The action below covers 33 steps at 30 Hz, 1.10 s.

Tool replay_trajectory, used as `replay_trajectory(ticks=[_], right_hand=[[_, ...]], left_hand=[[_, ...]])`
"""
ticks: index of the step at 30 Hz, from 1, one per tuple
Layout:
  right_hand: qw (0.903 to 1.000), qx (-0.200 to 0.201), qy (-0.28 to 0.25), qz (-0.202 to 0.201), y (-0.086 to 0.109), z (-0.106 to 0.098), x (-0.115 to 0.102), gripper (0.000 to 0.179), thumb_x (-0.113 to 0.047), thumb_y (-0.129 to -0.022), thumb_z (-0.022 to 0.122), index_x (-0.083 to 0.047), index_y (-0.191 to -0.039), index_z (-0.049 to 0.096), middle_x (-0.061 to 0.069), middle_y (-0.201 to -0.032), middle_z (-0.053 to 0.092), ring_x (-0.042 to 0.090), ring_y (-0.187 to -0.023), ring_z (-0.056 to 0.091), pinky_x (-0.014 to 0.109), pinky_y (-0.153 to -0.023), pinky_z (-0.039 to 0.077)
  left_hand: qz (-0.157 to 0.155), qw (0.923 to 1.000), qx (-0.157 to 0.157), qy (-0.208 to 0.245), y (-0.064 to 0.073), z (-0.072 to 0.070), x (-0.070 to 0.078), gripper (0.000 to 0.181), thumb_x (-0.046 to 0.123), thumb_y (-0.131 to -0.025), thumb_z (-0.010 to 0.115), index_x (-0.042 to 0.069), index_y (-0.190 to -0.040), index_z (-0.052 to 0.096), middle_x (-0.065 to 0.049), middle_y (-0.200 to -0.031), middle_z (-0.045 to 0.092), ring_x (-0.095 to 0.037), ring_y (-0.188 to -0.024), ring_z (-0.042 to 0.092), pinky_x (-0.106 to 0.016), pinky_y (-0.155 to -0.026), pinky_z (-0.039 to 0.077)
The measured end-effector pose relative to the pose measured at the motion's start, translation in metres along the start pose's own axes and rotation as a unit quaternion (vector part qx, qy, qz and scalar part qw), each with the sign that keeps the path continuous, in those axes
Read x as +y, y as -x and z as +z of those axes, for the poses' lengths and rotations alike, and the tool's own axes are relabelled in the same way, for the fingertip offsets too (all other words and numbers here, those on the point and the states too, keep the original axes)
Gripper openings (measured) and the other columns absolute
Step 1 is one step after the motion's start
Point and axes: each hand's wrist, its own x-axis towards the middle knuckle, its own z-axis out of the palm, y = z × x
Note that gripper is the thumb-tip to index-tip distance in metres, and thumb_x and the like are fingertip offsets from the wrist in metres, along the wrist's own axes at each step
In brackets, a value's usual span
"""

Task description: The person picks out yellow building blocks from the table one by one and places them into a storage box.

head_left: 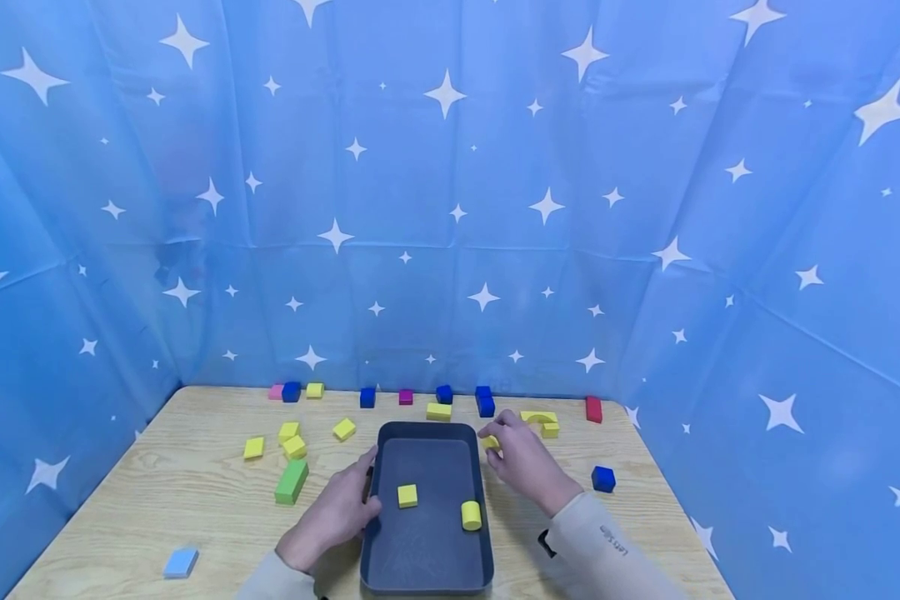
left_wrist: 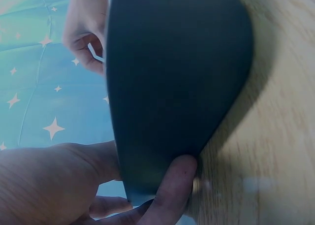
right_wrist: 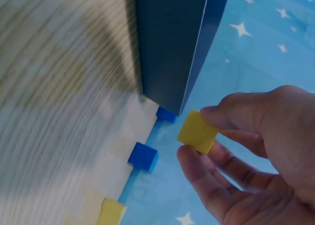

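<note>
From my head feed I watch the left hand (head_left: 336,507) grip the near-left side of the dark tray (head_left: 427,558), while the right hand (head_left: 523,460) pinches 1 yellow block (right_wrist: 198,131) between thumb and fingers, just outside the tray's right rim near its far corner. Inside the tray I count 2 yellow pieces, a squarish piece (head_left: 407,497) left of centre and a cylinder (head_left: 471,516) by the right wall; a yellow arch (head_left: 537,416) lies on the table (head_left: 217,475) beyond the right hand.
</note>
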Motion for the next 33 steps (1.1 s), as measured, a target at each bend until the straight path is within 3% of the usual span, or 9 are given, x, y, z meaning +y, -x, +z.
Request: replay_trajectory(ticks=[9,27,33], right_hand=[[0.9999,0.003,-0.007,-0.013,0.001,0.002,-0.011,0.026,-0.004,-0.101,0.089,-0.006,-0.128,0.086,0.01,-0.128,0.074,0.02,-0.108,0.075,0.039,-0.094,0.073],[0.9971,-0.015,-0.007,-0.074,0.005,0.006,-0.032,0.027,-0.004,-0.102,0.088,-0.006,-0.128,0.086,0.008,-0.124,0.072,0.015,-0.098,0.071,0.03,-0.084,0.07],[0.9959,-0.039,-0.004,-0.081,0.006,0.007,-0.039,0.026,-0.005,-0.102,0.088,-0.007,-0.128,0.085,0.007,-0.124,0.072,0.013,-0.099,0.071,0.029,-0.085,0.07]], left_hand=[[0.007,1.0,0.005,0.0,0.0,-0.002,-0.001,0.09,0.0,-0.103,0.072,-0.003,-0.182,0.03,-0.038,-0.171,0.054,-0.018,-0.062,0.071,-0.037,-0.055,0.061],[0.01,0.9999,0.006,-0.008,-0.001,0.0,-0.001,0.089,0.001,-0.104,0.072,-0.003,-0.182,0.029,-0.036,-0.171,0.055,-0.017,-0.063,0.07,-0.036,-0.055,0.06],[0.003,0.9999,0.006,-0.008,0.0,0.001,-0.001,0.089,0.001,-0.104,0.073,-0.002,-0.182,0.029,-0.036,-0.172,0.055,-0.017,-0.064,0.07,-0.036,-0.056,0.061]])
